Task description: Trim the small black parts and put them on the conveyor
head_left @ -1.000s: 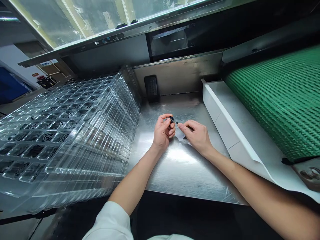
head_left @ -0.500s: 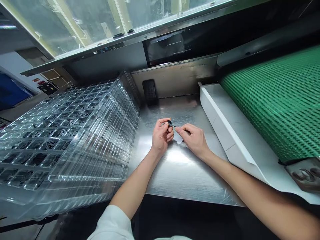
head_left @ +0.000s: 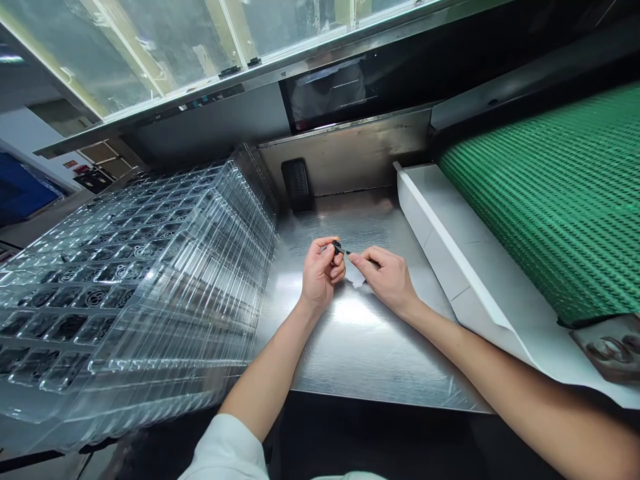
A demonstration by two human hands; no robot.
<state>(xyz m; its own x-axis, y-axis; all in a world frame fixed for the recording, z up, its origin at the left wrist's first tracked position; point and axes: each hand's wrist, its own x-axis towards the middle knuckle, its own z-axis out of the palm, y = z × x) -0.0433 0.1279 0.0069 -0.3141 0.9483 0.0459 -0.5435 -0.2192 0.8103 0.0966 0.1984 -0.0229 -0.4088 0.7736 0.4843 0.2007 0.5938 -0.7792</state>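
Between thumb and fingers, my left hand (head_left: 320, 275) pinches a small round black part (head_left: 337, 247) above the metal table. My right hand (head_left: 387, 277) is closed around a thin dark tool, possibly a small blade or knife, most of it hidden in the fist. The tool's narrow tip (head_left: 347, 253) points left and meets or nearly meets the edge of the black part; I cannot tell whether they touch. To the left stands a tall stack of clear plastic trays (head_left: 170, 300), with round black parts (head_left: 95, 297) in the top tray's pockets.
A green conveyor belt (head_left: 550, 200) runs along the right, behind a white raised guard (head_left: 450, 280). The brushed metal table (head_left: 360, 360) lies under my hands. A black rectangular piece (head_left: 297, 185) leans on the back panel (head_left: 350, 157). Overhead hangs a framed light panel (head_left: 175, 47).
The view has shifted slightly, so the trays and back panel sit a little further left. Both hands keep nearly the same pose, the tool tip still at the black part.
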